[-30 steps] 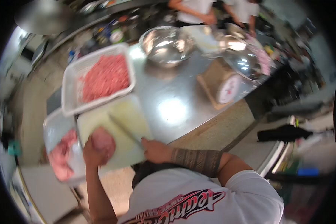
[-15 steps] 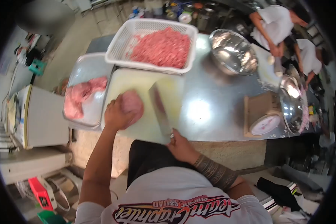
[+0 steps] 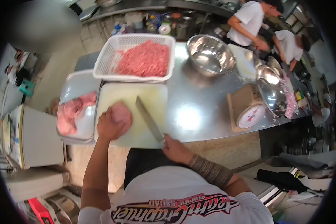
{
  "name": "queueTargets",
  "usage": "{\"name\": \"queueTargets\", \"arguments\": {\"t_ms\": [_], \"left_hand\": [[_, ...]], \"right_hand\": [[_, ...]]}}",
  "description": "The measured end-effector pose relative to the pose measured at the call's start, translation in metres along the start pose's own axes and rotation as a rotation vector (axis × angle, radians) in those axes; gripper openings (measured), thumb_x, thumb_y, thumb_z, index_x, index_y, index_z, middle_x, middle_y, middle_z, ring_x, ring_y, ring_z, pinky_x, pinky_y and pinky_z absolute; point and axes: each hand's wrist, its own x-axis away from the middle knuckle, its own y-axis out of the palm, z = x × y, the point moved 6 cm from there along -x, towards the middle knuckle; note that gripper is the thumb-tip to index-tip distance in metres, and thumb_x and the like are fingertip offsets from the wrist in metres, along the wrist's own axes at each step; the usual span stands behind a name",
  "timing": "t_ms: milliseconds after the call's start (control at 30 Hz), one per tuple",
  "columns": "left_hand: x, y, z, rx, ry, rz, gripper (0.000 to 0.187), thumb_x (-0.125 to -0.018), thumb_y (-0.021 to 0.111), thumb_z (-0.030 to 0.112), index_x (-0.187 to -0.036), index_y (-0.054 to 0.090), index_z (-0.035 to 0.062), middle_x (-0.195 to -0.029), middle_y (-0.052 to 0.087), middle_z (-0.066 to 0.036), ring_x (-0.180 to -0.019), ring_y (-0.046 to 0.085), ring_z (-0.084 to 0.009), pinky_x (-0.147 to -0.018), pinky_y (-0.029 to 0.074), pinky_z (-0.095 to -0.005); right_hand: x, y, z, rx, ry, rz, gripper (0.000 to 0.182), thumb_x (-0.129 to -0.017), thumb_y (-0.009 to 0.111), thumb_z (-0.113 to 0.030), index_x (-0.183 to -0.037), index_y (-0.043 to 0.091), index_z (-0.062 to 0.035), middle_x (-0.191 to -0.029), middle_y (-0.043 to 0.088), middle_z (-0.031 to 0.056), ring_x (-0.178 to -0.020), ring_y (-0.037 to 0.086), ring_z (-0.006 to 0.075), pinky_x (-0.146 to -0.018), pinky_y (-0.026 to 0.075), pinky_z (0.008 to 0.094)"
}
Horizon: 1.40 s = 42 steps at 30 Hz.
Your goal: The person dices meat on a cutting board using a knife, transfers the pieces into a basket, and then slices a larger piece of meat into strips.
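Observation:
A lump of raw pink meat [image 3: 123, 116] lies on the white cutting board [image 3: 155, 92]. My left hand [image 3: 109, 126] rests over its left side, fingers curled round it. In my right hand [image 3: 175, 148] is a large kitchen knife [image 3: 148, 118], gripped by the handle near the board's front edge. Its blade slants up and left over the right half of the board, apart from the meat. Left of the board, a metal tray [image 3: 86, 121] holds more raw meat pieces [image 3: 71, 110].
Behind the board stands a white plastic basket [image 3: 100, 67] with ground meat [image 3: 145, 59]. A steel bowl [image 3: 210, 56], a dial scale [image 3: 246, 106] and more bowls [image 3: 271, 95] are to the right. Two co-workers [image 3: 246, 24] work at the far right end.
My view has shifted, so the table sits lower and further left. The knife's blade has turned, showing a narrower face. My left hand stays on the meat.

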Motion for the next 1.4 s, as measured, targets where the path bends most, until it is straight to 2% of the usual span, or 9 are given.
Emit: {"name": "queueTargets", "arguments": {"t_ms": [100,267,367,667,800,900,1000,1100,1400], "left_hand": [[-0.002,0.01,-0.01,0.02,0.025,0.055,0.106,-0.072,0.085,0.059,-0.158,0.045,0.0113,-0.135,0.062,-0.024,-0.122,0.063,-0.0459,-0.102,0.053,-0.0564],[-0.021,0.01,-0.021,0.126,0.083,0.062,0.056,-0.097,0.069,0.033,-0.147,0.058,0.0126,-0.135,0.063,-0.022,-0.123,0.061,-0.0463,-0.105,0.051,-0.0548],[-0.031,0.008,-0.001,0.13,0.116,-0.022,0.038,-0.1,0.062,0.017,-0.138,0.064,0.0143,-0.136,0.062,-0.021,-0.12,0.061,-0.0465,-0.103,0.052,-0.055],[-0.029,-0.031,-0.059,0.455,0.308,-0.042,0.044,-0.098,0.066,0.02,-0.14,0.063,0.0072,-0.133,0.066,-0.023,-0.124,0.063,-0.0424,-0.106,0.051,-0.0482],[0.008,-0.1,-0.13,0.37,0.207,0.119,0.044,-0.098,0.07,0.021,-0.139,0.065,0.0059,-0.128,0.07,-0.023,-0.119,0.067,-0.0422,-0.103,0.052,-0.0489],[0.05,-0.122,-0.166,0.368,0.089,0.119,0.043,-0.097,0.07,0.016,-0.135,0.064,-0.0017,-0.128,0.068,-0.03,-0.122,0.064,-0.046,-0.106,0.051,-0.0494],[0.096,-0.119,-0.184,0.415,-0.034,0.099,0.042,-0.1,0.067,0.017,-0.137,0.062,-0.0021,-0.129,0.067,-0.029,-0.114,0.068,-0.0438,-0.101,0.054,-0.0475],[0.131,-0.087,-0.194,0.396,-0.196,0.067,0.046,-0.102,0.069,0.028,-0.144,0.064,0.0093,-0.133,0.071,-0.016,-0.119,0.069,-0.0336,-0.102,0.055,-0.0448],[0.152,-0.083,-0.146,0.366,-0.05,0.113,0.047,-0.103,0.069,0.033,-0.144,0.064,0.0111,-0.132,0.071,-0.017,-0.117,0.07,-0.0344,-0.102,0.056,-0.0451]], "right_hand": [[-0.001,-0.001,-0.007,0.067,0.053,0.011,0.042,-0.095,0.059,-0.01,-0.134,0.049,0.0024,-0.095,0.072,0.0296,-0.095,0.069,0.0513,-0.084,0.055,0.0589],[-0.015,-0.001,-0.017,0.136,0.094,0.039,0.031,-0.1,0.061,-0.014,-0.122,0.05,0.0035,-0.091,0.073,0.0279,-0.091,0.069,0.051,-0.081,0.055,0.0588],[-0.029,0.001,-0.035,0.181,0.125,0.05,0.03,-0.101,0.062,-0.016,-0.122,0.051,0.0032,-0.09,0.073,0.0271,-0.09,0.07,0.0505,-0.079,0.055,0.0587],[-0.067,0.015,-0.045,0.332,0.104,0.047,0.042,-0.106,0.059,-0.018,-0.137,0.05,0.0082,-0.086,0.073,0.0257,-0.082,0.07,0.0485,-0.072,0.054,0.0547],[-0.069,0.015,-0.042,0.223,0.252,0.018,0.033,-0.109,0.058,-0.014,-0.137,0.05,0.0014,-0.076,0.069,0.0102,-0.058,0.062,0.0166,-0.055,0.05,0.0352],[-0.071,0.01,-0.026,0.221,0.252,0.005,0.028,-0.11,0.058,-0.017,-0.135,0.052,-0.0044,-0.068,0.053,-0.0003,-0.052,0.053,0.0099,-0.047,0.044,0.0269],[-0.076,0.014,-0.04,0.187,0.305,0.007,0.025,-0.11,0.058,-0.015,-0.131,0.051,-0.0043,-0.069,0.052,-0.0001,-0.052,0.053,0.0085,-0.045,0.043,0.0271],[-0.082,0.01,-0.028,0.154,0.281,-0.009,0.02,-0.11,0.058,-0.016,-0.126,0.051,-0.0054,-0.07,0.051,-0.0009,-0.051,0.053,0.0087,-0.042,0.042,0.0264],[-0.092,0.006,-0.022,0.057,0.27,-0.03,0.017,-0.11,0.059,-0.018,-0.12,0.05,-0.0076,-0.073,0.053,0.0001,-0.049,0.053,0.0097,-0.037,0.04,0.0264]]}}
